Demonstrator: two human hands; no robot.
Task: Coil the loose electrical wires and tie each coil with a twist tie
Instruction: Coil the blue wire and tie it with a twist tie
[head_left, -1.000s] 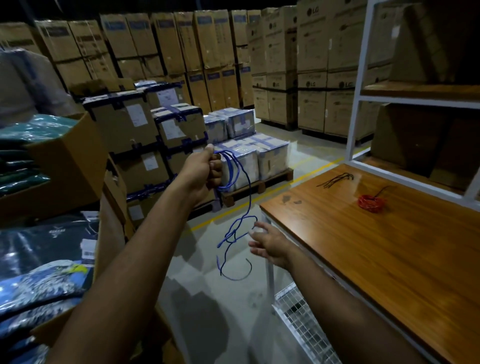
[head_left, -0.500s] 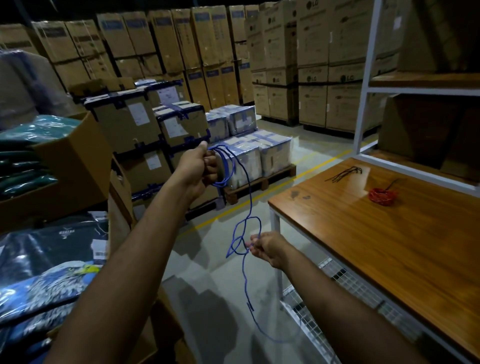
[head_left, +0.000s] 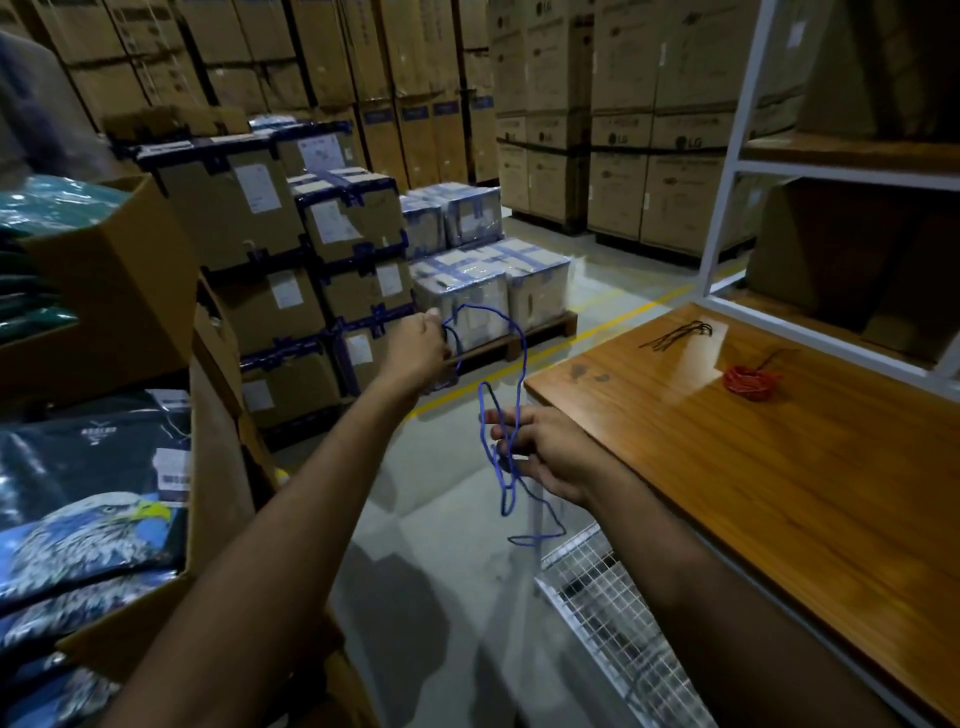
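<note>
My left hand (head_left: 418, 345) is raised in front of me and grips several loops of a blue wire (head_left: 522, 358). From it the wire arcs down to my right hand (head_left: 540, 452), whose fingers pinch it just left of the table corner. Below that hand the wire's loose end hangs in a loop over the floor. On the wooden table (head_left: 753, 499) lies a red wire coil (head_left: 748, 382), tied with a dark twist tie. A small bunch of black twist ties (head_left: 675, 335) lies further back on the table.
Open cartons of folded shirts (head_left: 93, 493) stand close on my left. Pallets of taped boxes (head_left: 353, 249) fill the aisle ahead. A white shelf frame (head_left: 732, 171) rises behind the table, and a wire mesh shelf (head_left: 613, 618) sits under the table.
My right hand has risen and moved right, nearer the table corner, drawing the blue wire up. The hanging tail is shorter. My left hand holds the loops in about the same spot.
</note>
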